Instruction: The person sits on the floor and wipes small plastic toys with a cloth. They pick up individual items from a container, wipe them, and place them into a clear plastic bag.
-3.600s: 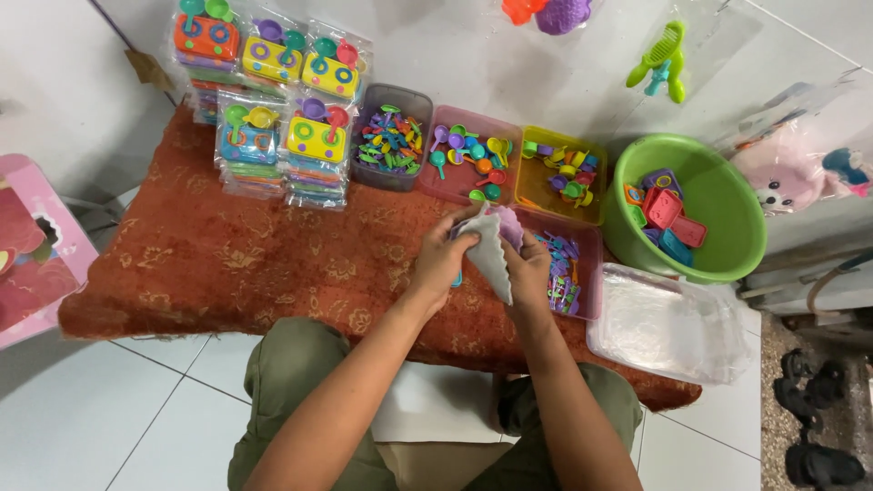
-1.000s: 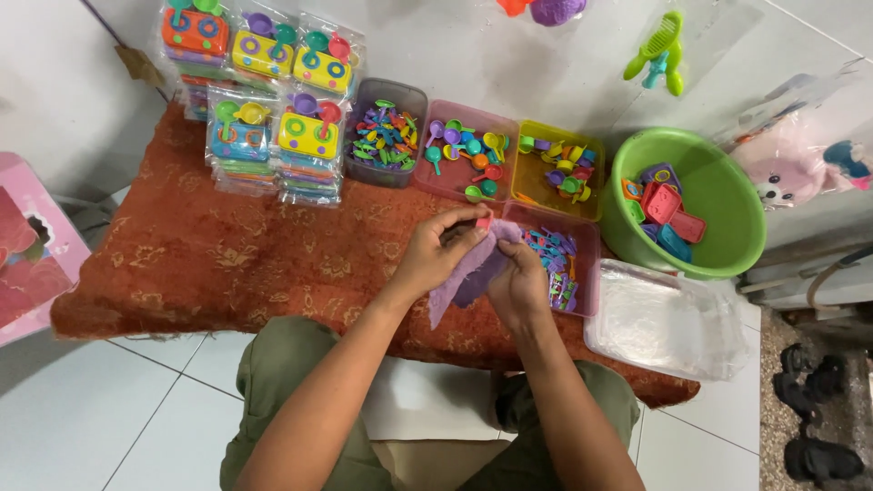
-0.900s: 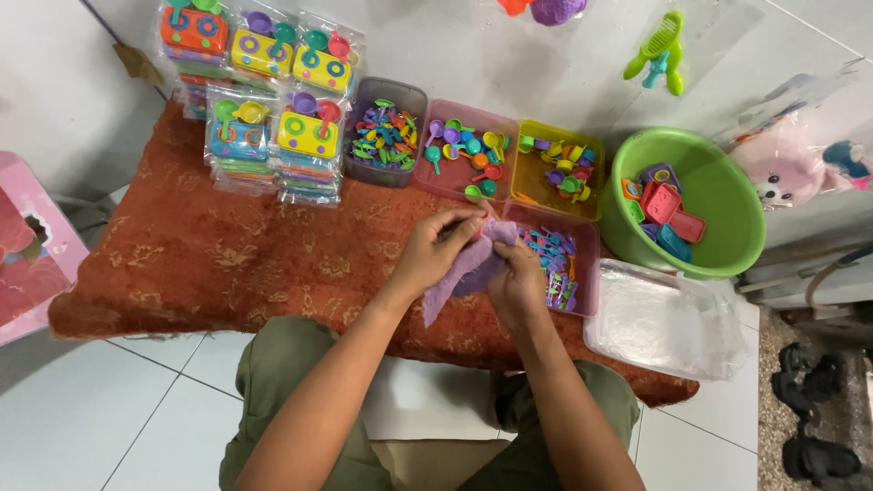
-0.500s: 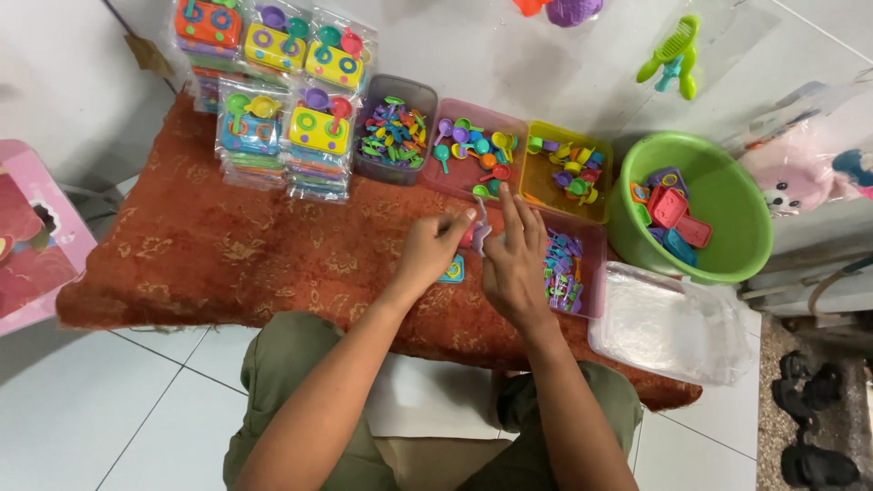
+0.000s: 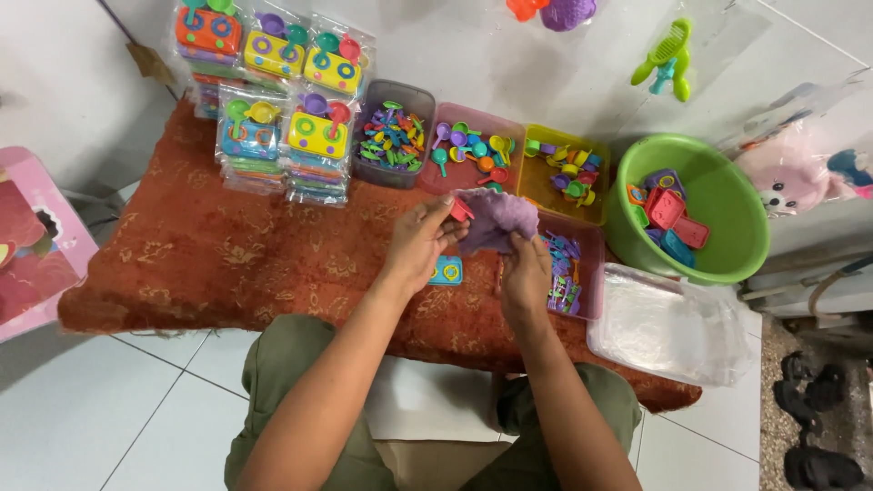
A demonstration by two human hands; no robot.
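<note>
— Red patterned cloth [image 5: 209, 264] covered the low table; where was the bag?

— Over the cloth's far edge. My left hand [image 5: 420, 244] and right hand [image 5: 526, 273] both pinched the crinkly purple bag [image 5: 496, 221]; left also held a red toy piece [image 5: 461, 210]. Thin slick film could slip and spill into the pink tray [image 5: 587, 273].

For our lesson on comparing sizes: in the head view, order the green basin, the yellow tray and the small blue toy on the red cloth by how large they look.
1. Green basin
2. Yellow tray, clearly smaller
3. Small blue toy, smallest by far
</note>
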